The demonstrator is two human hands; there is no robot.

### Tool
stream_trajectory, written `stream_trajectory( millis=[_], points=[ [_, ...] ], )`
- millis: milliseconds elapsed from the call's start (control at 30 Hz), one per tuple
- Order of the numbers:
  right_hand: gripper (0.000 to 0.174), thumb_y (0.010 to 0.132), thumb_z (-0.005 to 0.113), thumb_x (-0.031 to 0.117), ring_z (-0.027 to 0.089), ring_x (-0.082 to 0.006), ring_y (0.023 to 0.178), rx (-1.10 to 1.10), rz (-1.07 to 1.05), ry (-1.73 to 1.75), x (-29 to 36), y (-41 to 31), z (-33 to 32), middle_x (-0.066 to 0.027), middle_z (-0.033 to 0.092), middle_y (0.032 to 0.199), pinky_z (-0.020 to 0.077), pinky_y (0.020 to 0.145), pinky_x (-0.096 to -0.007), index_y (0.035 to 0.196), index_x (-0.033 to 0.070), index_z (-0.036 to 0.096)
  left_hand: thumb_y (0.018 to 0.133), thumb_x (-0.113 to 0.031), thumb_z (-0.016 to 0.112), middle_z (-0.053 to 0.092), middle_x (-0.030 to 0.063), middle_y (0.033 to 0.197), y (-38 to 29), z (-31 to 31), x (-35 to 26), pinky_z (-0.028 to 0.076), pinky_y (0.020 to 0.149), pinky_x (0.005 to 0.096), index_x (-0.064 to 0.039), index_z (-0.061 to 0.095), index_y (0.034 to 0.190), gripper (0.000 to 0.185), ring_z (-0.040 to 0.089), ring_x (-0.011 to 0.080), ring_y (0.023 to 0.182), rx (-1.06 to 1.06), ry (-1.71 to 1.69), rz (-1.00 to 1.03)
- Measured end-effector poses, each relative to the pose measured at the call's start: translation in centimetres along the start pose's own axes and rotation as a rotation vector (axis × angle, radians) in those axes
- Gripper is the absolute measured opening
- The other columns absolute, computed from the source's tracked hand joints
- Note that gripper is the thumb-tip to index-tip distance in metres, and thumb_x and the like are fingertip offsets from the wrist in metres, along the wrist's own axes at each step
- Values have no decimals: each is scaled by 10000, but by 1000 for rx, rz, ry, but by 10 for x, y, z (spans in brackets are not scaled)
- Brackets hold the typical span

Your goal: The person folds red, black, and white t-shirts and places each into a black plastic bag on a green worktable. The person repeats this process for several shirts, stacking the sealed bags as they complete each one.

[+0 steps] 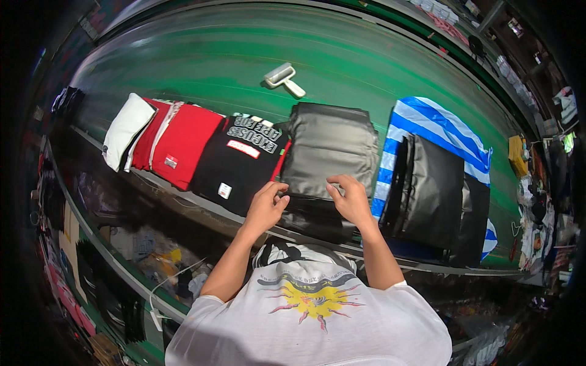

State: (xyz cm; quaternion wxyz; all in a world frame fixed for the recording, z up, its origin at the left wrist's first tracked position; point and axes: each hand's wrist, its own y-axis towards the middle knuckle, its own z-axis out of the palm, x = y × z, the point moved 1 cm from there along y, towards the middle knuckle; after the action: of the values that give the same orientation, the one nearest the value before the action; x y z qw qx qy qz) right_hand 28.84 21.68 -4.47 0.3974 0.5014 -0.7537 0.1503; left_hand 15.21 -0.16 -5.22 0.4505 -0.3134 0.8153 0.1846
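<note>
Before me lies a stack of folded black plastic sheets or bags [332, 142] with a glossy surface. My left hand [269, 203] hovers at its lower left corner, close to a folded black T-shirt [229, 183] with printed lettering and a small white tag. Its thumb and fingers are curled but apart, with nothing visible between them. Over the lower right part of the stack is my right hand [351, 199], fingers bent and thumb apart, holding nothing. Whether either hand touches the plastic is hard to tell.
Folded red garments [183, 142] and a white one [128, 130] lie leftward. A lint roller [284, 80] rests on the green table [206, 55]. At right, more folded black plastic [435, 192] lies on a blue-and-white striped plastic bag [439, 119].
</note>
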Motion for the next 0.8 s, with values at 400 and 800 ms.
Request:
stream_trajectory(
  millis=[400, 800],
  points=[
    [331, 897, 738, 90, 695, -349, 1029, -153, 89, -40, -9, 141, 174, -202, 711, 1167, 542, 898, -432, 1210, -13, 699, 937, -60, 682, 702, 127, 1055, 14, -128, 69, 534, 753, 324, 24, 687, 1163, 241, 683, 217, 842, 49, -46, 12],
    [168, 912, 718, 33, 636, -272, 826, -22, 100, 176, 85, 132, 123, -157, 669, 939, 505, 761, -357, 1065, -5, 659, 750, 113, 582, 512, 139, 1472, 147, -156, 122, 368, 1120, 453, -83, 625, 1307, 592, 436, 374, 1381, -20, 234, 323]
  ],
)
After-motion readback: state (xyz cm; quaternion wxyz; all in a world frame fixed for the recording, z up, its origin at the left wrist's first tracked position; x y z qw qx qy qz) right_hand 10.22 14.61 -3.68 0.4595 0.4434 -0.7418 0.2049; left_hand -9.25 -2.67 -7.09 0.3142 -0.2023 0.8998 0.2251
